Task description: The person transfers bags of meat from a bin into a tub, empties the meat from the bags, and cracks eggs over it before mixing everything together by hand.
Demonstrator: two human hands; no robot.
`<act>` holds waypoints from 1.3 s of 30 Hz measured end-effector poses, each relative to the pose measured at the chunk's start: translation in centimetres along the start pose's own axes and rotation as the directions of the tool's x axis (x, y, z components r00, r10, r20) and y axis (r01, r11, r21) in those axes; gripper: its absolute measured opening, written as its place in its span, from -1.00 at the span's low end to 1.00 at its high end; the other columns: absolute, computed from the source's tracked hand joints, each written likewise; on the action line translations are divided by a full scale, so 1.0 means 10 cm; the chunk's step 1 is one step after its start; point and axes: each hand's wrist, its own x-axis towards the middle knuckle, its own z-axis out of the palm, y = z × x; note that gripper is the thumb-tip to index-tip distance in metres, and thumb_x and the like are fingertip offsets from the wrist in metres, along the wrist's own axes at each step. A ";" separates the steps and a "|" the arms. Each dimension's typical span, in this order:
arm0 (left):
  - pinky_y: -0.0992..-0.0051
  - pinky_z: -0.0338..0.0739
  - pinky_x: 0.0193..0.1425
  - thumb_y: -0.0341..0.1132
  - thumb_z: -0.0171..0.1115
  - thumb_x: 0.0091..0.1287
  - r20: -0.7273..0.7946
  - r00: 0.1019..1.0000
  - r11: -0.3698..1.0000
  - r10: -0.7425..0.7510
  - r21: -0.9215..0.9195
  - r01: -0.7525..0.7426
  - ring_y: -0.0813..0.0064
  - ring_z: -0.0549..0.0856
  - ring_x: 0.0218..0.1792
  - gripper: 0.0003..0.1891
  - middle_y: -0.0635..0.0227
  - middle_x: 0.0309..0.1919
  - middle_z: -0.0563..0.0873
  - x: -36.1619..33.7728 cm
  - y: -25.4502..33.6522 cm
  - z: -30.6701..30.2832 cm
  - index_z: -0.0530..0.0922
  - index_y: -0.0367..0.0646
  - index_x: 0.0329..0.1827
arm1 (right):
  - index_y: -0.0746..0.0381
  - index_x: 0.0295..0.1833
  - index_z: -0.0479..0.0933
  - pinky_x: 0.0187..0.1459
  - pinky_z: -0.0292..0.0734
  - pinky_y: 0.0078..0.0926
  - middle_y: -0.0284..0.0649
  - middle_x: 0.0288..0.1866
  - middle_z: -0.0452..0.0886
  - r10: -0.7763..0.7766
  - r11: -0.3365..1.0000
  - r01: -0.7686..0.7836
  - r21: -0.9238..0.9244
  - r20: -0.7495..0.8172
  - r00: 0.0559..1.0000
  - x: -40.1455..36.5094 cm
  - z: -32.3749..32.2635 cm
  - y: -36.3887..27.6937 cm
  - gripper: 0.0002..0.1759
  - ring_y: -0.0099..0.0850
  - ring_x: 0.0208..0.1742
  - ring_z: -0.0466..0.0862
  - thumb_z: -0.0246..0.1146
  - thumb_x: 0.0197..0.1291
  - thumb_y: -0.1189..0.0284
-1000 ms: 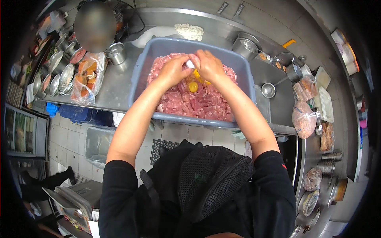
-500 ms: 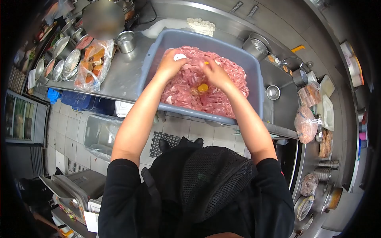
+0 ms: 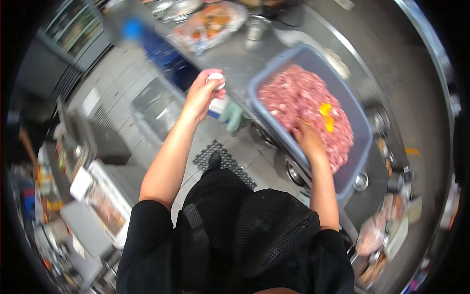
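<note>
A large grey-blue tub (image 3: 360,164) holds a heap of pink raw meat pieces (image 3: 306,85). Bright yellow egg yolk (image 3: 326,116) lies on the meat toward its right side. Away from the tub, to its left, my left hand (image 3: 201,95) is closed around white eggshell (image 3: 216,80). Inside the tub's near side, my right hand (image 3: 310,139) touches the meat. Its fingertips are blurred and partly hidden there, so I cannot see whether they grip anything.
The tub stands on a steel counter (image 3: 227,61), near a bag of orange-brown food (image 3: 210,24) and a metal cup (image 3: 255,30). Below my left arm, a clear plastic bin (image 3: 156,108) sits on the tiled floor. A small metal bowl (image 3: 361,181) is beside the tub.
My view has turned left. My left hand has left the tub with the eggshell, while my right hand has lowered to the meat's near side. The yolk looks more spread out.
</note>
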 end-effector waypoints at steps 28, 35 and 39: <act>0.52 0.52 -0.38 0.09 0.21 0.24 -0.996 0.075 0.964 0.039 0.057 0.259 0.43 0.62 -0.29 -0.31 0.20 -0.16 0.59 -5.40 -0.31 -5.05 0.32 -0.28 0.23 | 0.29 0.03 0.56 0.03 0.41 -0.32 -0.02 -0.08 0.64 0.198 0.971 -0.235 -0.043 -0.404 0.893 0.15 0.06 0.56 -0.52 -0.17 -0.03 0.60 0.13 0.21 0.12; 0.47 0.55 -0.25 0.08 0.14 0.30 -0.977 0.212 0.984 0.002 0.040 0.175 0.38 0.61 -0.12 -0.38 0.22 0.00 0.54 -5.08 -0.41 -5.16 0.31 -0.22 0.23 | 0.21 0.02 0.58 0.02 0.43 -0.23 -0.01 -0.06 0.63 0.250 0.941 -0.325 -0.095 -0.451 0.857 0.21 0.09 0.61 -0.51 -0.07 -0.02 0.60 0.12 0.19 0.05; 0.49 0.55 -0.29 -0.03 0.15 0.33 -0.951 0.306 0.985 -0.047 0.006 0.171 0.44 0.63 -0.23 -0.53 0.27 -0.08 0.57 -4.46 -0.51 -4.84 0.38 -0.18 0.13 | 0.18 0.09 0.54 0.04 0.44 -0.23 0.00 -0.02 0.61 0.238 0.928 -0.343 -0.146 -0.476 0.846 0.25 0.16 0.63 -0.53 -0.11 0.03 0.60 0.14 0.18 0.12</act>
